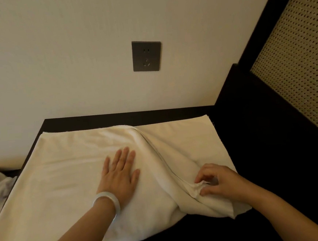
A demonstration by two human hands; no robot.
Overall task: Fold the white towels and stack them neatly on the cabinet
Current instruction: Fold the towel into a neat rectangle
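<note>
Fingers (204,171) of the right hand (223,182) pinch the towel (63,175) hem, the left hand (120,172) presses flat on it with fingers straight; better pull the fold across evenly.

- A white towel (63,175), wide and soft with shallow creases, lies spread over most of the cabinet top.
- Its left part is a doubled-over layer. The edge of that layer rises in a ridge running from the far middle to the near right.
- To the right of the ridge, a single flat layer lies smooth.
- The left hand (118,173) presses flat on the doubled layer, and the right hand (216,182) pinches the bunched near end of the ridge.
- The cabinet (116,118) is black, showing as a dark strip beyond the towel.
</note>
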